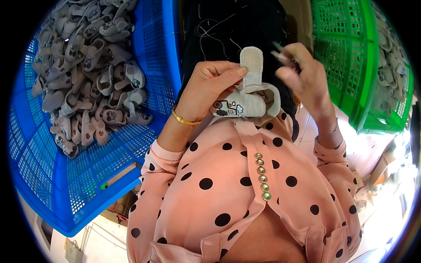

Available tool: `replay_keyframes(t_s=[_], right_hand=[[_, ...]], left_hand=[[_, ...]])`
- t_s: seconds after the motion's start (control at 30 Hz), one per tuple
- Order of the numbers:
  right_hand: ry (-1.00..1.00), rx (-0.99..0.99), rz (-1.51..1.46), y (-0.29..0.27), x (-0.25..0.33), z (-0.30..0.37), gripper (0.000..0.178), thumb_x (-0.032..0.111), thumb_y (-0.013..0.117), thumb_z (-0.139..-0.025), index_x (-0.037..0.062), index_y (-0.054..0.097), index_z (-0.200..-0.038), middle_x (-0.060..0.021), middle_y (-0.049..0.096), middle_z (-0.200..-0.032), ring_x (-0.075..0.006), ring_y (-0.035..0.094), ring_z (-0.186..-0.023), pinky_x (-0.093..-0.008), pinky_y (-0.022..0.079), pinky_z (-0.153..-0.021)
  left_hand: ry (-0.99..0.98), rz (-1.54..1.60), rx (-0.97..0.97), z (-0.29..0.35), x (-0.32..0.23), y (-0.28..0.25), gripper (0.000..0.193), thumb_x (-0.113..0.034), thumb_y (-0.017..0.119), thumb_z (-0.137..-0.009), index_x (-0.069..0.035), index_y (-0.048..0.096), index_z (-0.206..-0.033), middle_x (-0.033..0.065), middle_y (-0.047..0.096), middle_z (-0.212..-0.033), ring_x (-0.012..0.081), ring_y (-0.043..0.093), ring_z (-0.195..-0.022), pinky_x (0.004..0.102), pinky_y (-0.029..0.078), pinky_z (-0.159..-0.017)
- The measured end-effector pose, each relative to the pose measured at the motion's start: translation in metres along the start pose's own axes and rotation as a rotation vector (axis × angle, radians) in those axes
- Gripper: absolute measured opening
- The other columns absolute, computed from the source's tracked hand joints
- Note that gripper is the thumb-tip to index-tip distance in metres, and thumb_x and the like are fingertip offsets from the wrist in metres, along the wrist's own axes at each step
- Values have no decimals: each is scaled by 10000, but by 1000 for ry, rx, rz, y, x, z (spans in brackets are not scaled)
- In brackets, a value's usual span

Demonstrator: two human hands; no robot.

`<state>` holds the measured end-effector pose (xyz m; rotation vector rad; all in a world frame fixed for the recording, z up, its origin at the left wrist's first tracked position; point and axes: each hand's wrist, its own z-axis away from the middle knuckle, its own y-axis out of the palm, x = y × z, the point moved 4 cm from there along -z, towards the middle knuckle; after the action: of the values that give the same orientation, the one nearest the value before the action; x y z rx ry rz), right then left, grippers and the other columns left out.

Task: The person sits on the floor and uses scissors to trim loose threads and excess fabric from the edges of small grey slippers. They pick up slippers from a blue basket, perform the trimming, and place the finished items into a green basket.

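My left hand (206,85) pinches a small grey cloth baby shoe (254,105) between thumb and fingers, at the base of its strap (252,59). The strap points away from me, and a printed cartoon picture shows on the shoe's side. The shoe lies close against my body, above my lap. Just right of the strap, apart from it, my right hand (309,74) is closed around a small pointed tool (280,56), which looks like thread snips. Its blades are blurred, and the fingers partly hide it.
A blue plastic basket (169,48) at my left holds a heap of similar small grey shoes (96,70). To my right stands a green plastic basket (346,83) with more grey shoes (386,76) in it. Loose pale threads (206,33) lie on my dark trousers (197,52).
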<state>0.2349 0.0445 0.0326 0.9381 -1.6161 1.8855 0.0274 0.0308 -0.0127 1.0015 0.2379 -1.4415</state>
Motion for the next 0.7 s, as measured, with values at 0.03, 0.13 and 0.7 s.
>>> replay_keyframes(t_s=[0.03,0.13,0.7], right_hand=[[-87,-29,101,5,8,2,464,397,789,-747,88,545,-991,-86,630,-671,-238,665,-619,-309,503,-528],[-131,79,233,23,13,-1,340,313,736,-791,87,535,-945,-109,643,-653,-289,653,-571,-360,504,-498],[373,139,-751,55,-26,-7,329,268,616,-947,-50,579,-1021,15,529,-734,-37,472,-656,-198,425,-576]], left_hand=[[18,-31,10,0,-1,2,177,-153,670,-909,-1,724,-981,40,684,-796,55,604,-662,165,505,-580],[45,-90,13,1,-5,8,197,-164,675,-907,7,722,-993,24,665,-772,37,564,-629,160,455,-546],[215,-422,55,-6,2,3,266,-134,639,-935,16,643,-1155,54,698,-952,72,637,-809,206,526,-736]])
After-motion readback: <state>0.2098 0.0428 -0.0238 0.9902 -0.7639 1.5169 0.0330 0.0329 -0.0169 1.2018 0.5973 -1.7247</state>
